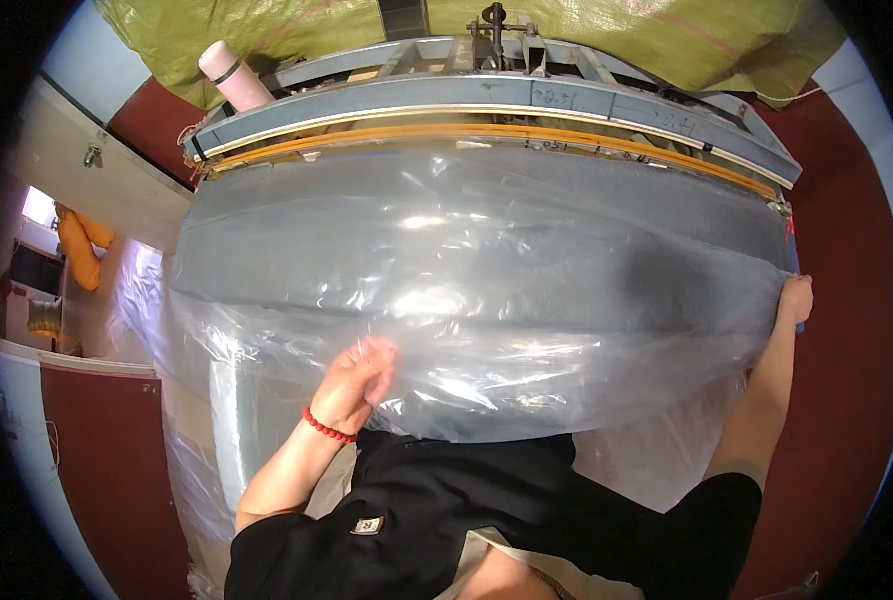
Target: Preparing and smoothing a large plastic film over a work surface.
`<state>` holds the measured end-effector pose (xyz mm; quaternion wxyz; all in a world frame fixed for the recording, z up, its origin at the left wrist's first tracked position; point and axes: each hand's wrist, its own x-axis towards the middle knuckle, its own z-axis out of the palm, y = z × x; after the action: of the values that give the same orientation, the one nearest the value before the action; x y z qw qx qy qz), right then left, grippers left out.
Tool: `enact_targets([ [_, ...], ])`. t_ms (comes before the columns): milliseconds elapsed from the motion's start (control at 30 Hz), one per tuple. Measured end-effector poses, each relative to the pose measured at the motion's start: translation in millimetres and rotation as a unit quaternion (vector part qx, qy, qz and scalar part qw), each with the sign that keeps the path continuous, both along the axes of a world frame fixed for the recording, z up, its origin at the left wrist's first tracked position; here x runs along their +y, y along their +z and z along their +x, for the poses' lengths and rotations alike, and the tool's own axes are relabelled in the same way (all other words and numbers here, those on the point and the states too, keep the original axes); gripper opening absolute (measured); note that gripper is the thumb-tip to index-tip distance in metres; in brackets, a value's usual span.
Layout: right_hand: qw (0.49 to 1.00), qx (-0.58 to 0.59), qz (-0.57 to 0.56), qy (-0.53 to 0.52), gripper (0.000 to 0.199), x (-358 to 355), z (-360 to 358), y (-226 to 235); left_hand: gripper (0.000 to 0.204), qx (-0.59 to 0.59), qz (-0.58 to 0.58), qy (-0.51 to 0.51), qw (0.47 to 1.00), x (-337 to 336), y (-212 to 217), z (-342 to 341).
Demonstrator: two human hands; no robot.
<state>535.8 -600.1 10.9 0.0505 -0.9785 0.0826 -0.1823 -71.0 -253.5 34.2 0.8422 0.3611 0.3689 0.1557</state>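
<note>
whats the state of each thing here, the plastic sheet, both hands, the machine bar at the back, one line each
clear plastic sheet: spread flat over the grey table, wrinkled, front edge hanging off
left hand: closed, gripping the sheet's front edge
right hand: stretched out, pinching the sheet's right edge
grey table: covered by the sheet
sealing bar: sits at the table's far edge; open or shut cannot be told
pink roll: tilted behind the bar
green sack: crumpled behind the machine

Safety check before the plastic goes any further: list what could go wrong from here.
The left hand bunches the clear plastic sheet while the right hand grips only its far edge, so the sheet may wrinkle or slip sideways. Its far end lies against the long sealing bar; creases there could catch.
</note>
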Motion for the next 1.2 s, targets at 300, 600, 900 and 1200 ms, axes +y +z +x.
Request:
enact_targets([
  [300,1.000,-0.001,0.009,-0.008,0.030,-6,5,-1,0.011,0.245,0.373,-0.410,0.796,4,-52,-50],
  [600,0.999,-0.021,0.033,0.018,0.031,6,-3,1,0.041,0.114,0.812,-0.175,0.545,70,16,90],
  [900,0.747,-0.101,0.625,0.205,0.031,-118,29,7,0.018,0.215,0.773,-0.056,0.594,85,-3,108],
  [1200,0.769,-0.118,0.591,0.212,0.024,-150,17,41,0.008,0.259,0.787,-0.039,0.559,109,-8,124],
])
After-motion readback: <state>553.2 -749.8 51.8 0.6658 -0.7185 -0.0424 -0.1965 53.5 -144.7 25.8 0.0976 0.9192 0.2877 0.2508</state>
